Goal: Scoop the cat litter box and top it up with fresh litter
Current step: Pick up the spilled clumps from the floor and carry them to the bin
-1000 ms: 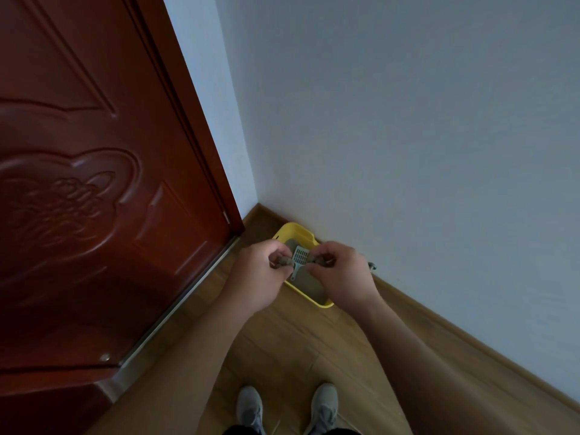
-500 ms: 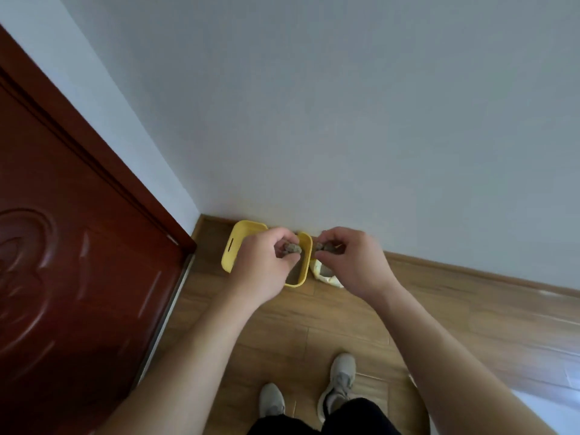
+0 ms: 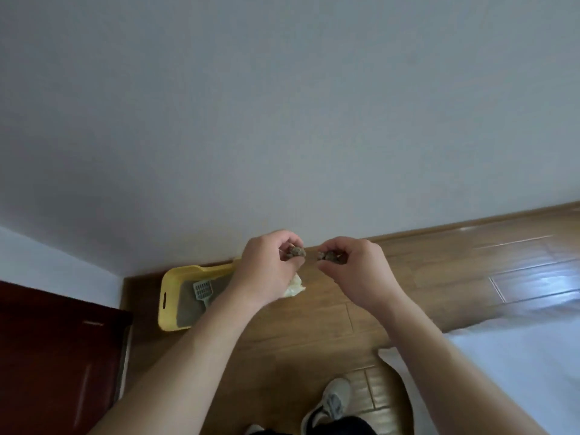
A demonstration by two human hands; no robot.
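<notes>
Currently each hand pinches one grey-brown litter clump: left hand (image 3: 266, 268) on left clump (image 3: 295, 252), right hand (image 3: 354, 271) on right clump (image 3: 329, 255). Clumps look light, crumbly; light fingertip hold advised. Yellow litter box (image 3: 168, 296) with scoop (image 3: 203, 291) sits against wall.

Yellow litter box (image 3: 171, 281) w/ scoop (image 3: 203, 290) inside

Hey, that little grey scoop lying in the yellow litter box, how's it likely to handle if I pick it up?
The scoop looks like thin slotted plastic, so probably light and fairly stiff. It rests on loose grey litter in the litter box, so it should lift freely, perhaps shedding grains through the slots. Its flat shape seems unlikely to roll.
</notes>
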